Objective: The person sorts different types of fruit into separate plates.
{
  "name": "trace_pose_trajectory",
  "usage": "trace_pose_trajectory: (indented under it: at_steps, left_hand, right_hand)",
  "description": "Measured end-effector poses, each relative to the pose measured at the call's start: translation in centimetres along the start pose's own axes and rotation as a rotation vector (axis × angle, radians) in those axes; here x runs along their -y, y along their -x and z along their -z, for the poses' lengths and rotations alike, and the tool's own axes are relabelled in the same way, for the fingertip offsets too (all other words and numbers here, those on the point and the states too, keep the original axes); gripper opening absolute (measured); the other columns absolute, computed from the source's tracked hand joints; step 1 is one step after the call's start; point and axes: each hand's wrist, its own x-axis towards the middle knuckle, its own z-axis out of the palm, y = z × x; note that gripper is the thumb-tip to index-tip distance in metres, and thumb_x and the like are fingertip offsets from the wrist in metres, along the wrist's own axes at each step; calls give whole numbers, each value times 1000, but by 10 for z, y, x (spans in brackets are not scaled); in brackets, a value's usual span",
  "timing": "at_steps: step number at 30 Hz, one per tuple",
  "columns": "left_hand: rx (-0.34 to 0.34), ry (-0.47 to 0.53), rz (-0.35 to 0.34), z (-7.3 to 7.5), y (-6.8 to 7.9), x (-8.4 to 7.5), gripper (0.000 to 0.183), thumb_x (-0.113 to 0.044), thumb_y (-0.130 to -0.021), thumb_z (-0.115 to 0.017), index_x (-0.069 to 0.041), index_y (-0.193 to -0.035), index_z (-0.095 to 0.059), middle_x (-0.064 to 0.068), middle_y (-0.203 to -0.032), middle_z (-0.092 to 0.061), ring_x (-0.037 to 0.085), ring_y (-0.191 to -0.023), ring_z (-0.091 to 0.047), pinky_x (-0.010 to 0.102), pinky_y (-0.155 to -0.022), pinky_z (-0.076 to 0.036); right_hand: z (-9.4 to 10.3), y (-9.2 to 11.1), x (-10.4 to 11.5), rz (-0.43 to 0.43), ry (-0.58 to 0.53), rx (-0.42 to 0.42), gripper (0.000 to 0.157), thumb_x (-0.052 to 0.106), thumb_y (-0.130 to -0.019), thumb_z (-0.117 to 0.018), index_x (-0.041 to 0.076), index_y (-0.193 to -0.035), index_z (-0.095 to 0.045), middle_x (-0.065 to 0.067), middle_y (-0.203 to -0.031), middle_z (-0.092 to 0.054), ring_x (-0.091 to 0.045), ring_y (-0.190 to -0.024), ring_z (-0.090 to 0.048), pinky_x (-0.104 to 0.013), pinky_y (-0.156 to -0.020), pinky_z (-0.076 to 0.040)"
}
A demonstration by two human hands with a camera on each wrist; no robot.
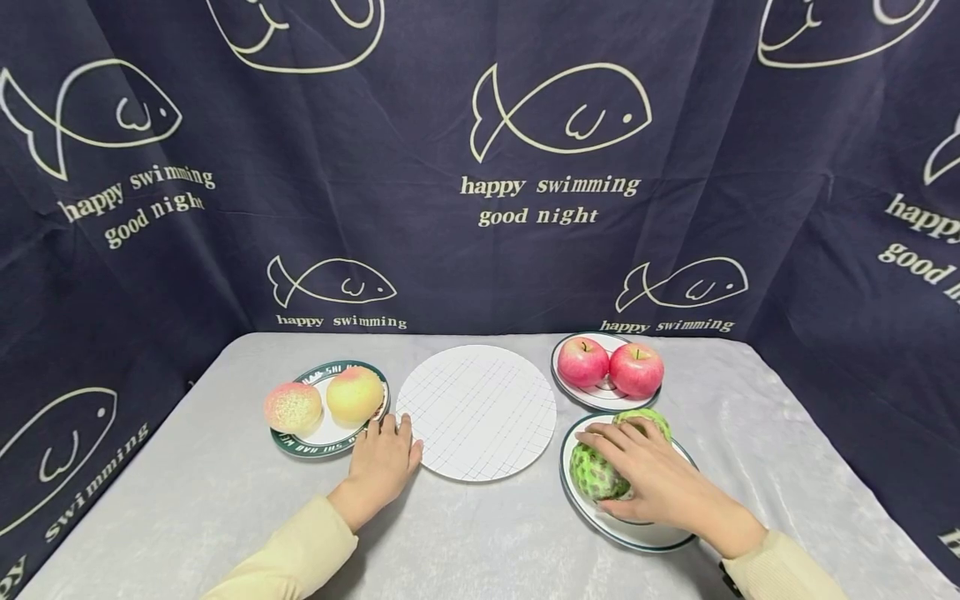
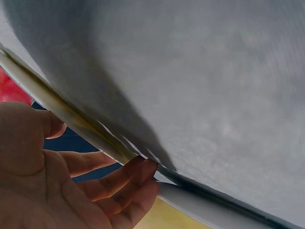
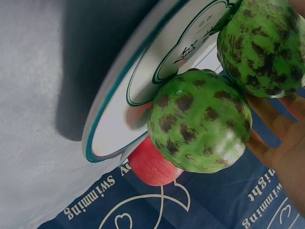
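Note:
Two green sugar apples sit at a white plate (image 1: 648,542) with a dark green rim, at the front right in the head view. My right hand (image 1: 660,483) grips the front sugar apple (image 1: 592,473), fingers over its far side and thumb at its near side. The rear sugar apple (image 3: 200,121) shows whole in the right wrist view, close beside the gripped one. My left hand (image 1: 381,467) lies palm down with relaxed fingers, between the peach plate (image 1: 330,450) and a round white board (image 1: 480,417) with thin grid lines. Its fingertips (image 2: 148,167) touch the board's edge.
Two peaches, one pinkish (image 1: 292,408) and one yellow (image 1: 354,395), rest on the left plate. Behind the sugar apples, a plate (image 1: 600,402) bears two red apples (image 1: 583,362). A grey cloth (image 1: 480,542) covers the table; a dark blue fish-print curtain (image 1: 420,192) surrounds it.

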Motion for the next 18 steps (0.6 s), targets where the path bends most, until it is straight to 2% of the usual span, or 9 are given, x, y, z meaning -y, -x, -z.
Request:
trace_pose_trajectory:
  at_steps: [5, 11, 18]
  left_hand:
    - [-1, 8, -9, -1, -1, 2, 49, -35, -92, -46, 3, -122, -53, 22, -109, -56, 39, -103, -53, 48, -83, -45]
    - [13, 29, -11, 0, -2, 5, 49, -36, -92, -46, 2, -122, -53, 21, -111, -56, 39, -103, -53, 48, -81, -45]
    - [-2, 79, -32, 10, 0, 4, 48, -35, -92, -48, 0, -123, -53, 21, -111, -56, 40, -103, -54, 50, -82, -46]
  right_hand:
    - [3, 0, 0, -4, -7, -1, 77, 48, -54, -78, 12, -119, -56, 1, -114, -56, -19, -100, -53, -41, -91, -30]
    - [9, -2, -3, -40, -16, 5, 67, 50, -68, -71, 13, -121, -54, 2, -117, -55, -16, -104, -50, -40, -91, -29]
    - [20, 0, -14, -110, -57, -45, 58, 41, -76, -68, 10, -123, -53, -7, -123, -53, -23, -112, -47, -43, -91, -31]
